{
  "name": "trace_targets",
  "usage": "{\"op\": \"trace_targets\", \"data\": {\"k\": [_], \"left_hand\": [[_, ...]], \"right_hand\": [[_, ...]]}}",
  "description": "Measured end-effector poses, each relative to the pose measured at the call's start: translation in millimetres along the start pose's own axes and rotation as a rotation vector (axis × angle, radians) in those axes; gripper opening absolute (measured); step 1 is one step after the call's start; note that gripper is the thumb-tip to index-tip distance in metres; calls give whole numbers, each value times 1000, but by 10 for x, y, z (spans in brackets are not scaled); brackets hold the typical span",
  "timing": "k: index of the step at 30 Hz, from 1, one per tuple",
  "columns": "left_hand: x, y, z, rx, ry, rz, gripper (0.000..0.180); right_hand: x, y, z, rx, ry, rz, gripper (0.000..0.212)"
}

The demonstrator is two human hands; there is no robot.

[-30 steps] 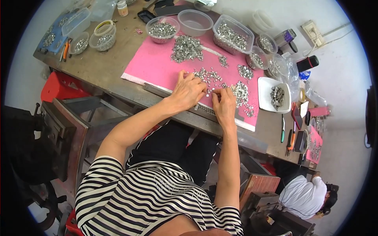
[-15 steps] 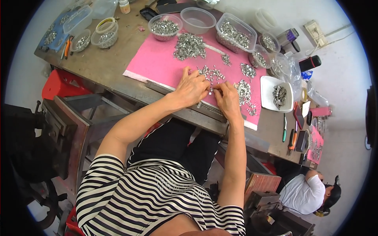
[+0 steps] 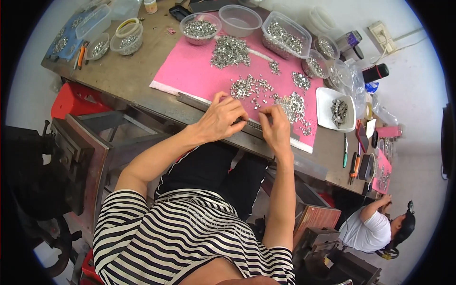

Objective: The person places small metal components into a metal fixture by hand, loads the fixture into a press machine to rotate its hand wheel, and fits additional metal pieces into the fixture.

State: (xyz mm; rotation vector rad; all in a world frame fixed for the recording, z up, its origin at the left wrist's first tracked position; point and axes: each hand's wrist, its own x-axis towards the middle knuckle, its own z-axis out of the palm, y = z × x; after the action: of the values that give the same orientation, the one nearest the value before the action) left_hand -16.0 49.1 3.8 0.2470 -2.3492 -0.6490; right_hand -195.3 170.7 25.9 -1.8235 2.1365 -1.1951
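My left hand (image 3: pixel 221 118) is over the table's near edge, its fingers curled and thumb drawn in against them. Whatever is between those fingertips is hidden. My right hand (image 3: pixel 277 127) has thumb and forefinger close together; anything in that pinch is too small to make out. Between both hands runs a narrow metal rail (image 3: pixel 255 125) with a pitted top, lying along the front edge. Just beyond the fingers, small shiny metal pieces (image 3: pixel 243 87) are scattered on a pink mat (image 3: pixel 183 71). A larger heap of similar pieces (image 3: pixel 230 51) lies farther back, and another pile (image 3: pixel 293 106) is beside my right hand.
Clear tubs of metal pieces (image 3: pixel 286 52) line the back, with an empty round tub (image 3: pixel 240 21). At right are a white tray (image 3: pixel 324 121), a green-handled tool (image 3: pixel 345 159) and orange-handled pliers (image 3: pixel 355 166). Another person (image 3: pixel 368 230) sits at far right.
My left hand has drawn back toward the near edge, uncovering metal pieces on the mat. My right hand has shifted slightly nearer to me. The other person's arm has stretched out.
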Motion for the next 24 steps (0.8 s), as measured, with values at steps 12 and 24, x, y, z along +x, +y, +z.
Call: {"op": "trace_targets", "data": {"k": [12,24], "left_hand": [[-104,-8,35,-85,90,-28,11],[255,-188,142,157,113,-62,11]], "right_hand": [[-300,-228,212,-64,90,-49,16],[32,-50,256,-295,113,91,10]]}}
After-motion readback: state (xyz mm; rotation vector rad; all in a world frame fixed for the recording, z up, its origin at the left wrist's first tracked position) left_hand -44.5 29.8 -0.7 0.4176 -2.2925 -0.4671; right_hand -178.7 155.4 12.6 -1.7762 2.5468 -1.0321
